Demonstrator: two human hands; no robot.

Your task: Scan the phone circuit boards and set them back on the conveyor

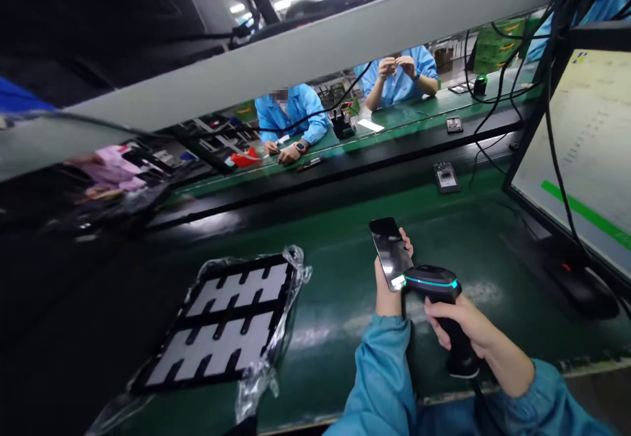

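A dark, glossy phone [389, 248] rests in my left hand [387, 291], whose fingers wrap round its right edge. My right hand [466, 323] is closed round the handle of a black barcode scanner [434, 277] with a glowing cyan stripe. The scanner's head points left at the phone's lower end, where a bright white patch shows. Both hands are above the green tabletop [330, 304].
On the left lies a black tray [221, 314] with pale inserts and clear plastic wrap. A monitor [582, 140] and a black mouse [584, 285] are at right. A small device [446, 177] lies beyond the phone. Two people in blue sit across a black rail.
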